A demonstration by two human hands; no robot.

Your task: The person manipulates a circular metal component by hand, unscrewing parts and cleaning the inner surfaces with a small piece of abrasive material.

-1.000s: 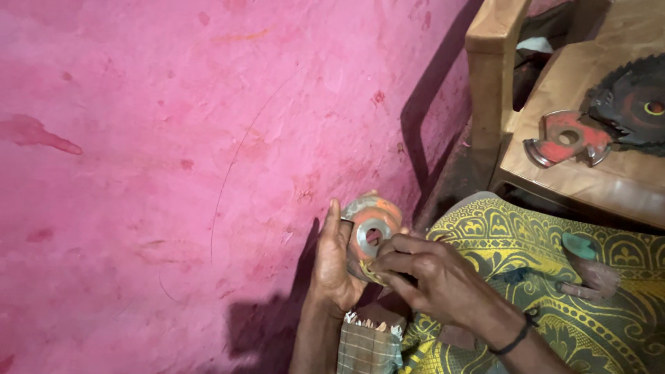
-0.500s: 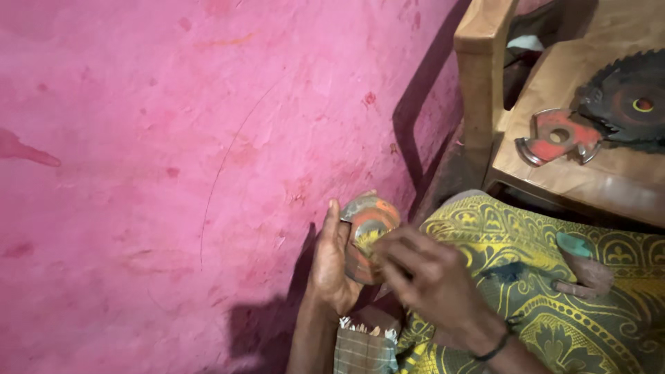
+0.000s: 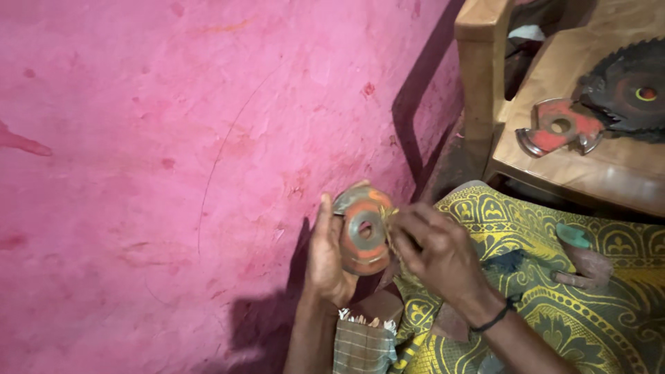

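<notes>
At frame centre, the left hand (image 3: 331, 262) is gripping a disc (image 3: 365, 230); the right hand (image 3: 438, 251) is apparently pinching its edge, needing steadier fingers.

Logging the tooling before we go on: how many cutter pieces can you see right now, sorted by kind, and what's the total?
Round orange-and-grey cutter disc with centre hole, held by left hand and touched by right hand: 1
Red winged cutter on the wooden seat: 1
Dark toothed saw blade on the seat: 1
Total: 3
</notes>
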